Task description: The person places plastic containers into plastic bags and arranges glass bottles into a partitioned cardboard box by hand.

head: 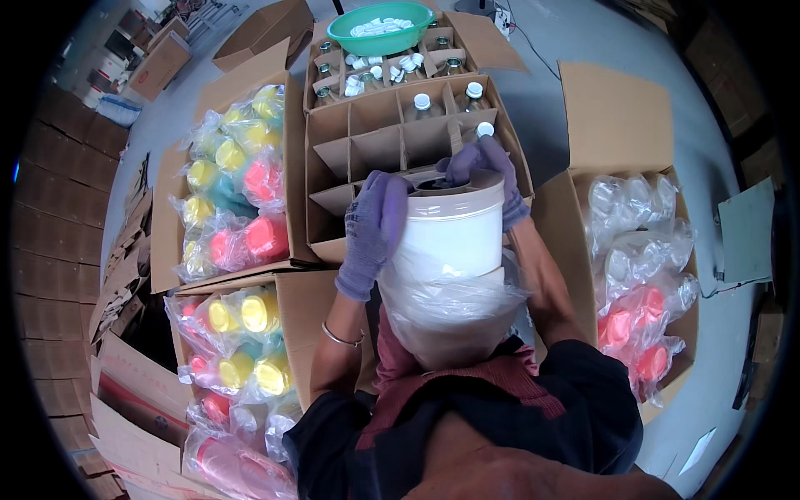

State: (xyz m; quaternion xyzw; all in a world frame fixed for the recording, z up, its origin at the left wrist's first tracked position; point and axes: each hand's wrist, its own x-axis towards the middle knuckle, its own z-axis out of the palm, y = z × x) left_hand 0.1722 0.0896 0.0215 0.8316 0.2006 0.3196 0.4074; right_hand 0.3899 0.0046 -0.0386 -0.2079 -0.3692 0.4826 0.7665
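A white plastic tub (453, 237) with a pale, divided top (459, 194) stands upright before me, close to my body. A clear plastic bag (444, 312) is bunched around its lower part. My left hand (375, 219), in a purple-grey knit glove, grips the left side of the rim. From the far right, my gloved right hand (484, 165) curls over the rim, fingertips near the dark opening in the top. Just beyond the tub is a divided cardboard box (375, 112) holding a few white-capped glass bottles (423, 107).
A green basin (337, 37) of white caps rests on another divided box of bottles. Open cartons of bagged yellow and red containers (265, 237) stand at left. Another carton (615, 119) at right holds bagged clear and red containers (650, 306). Stacked cartons (56, 250) line the far left.
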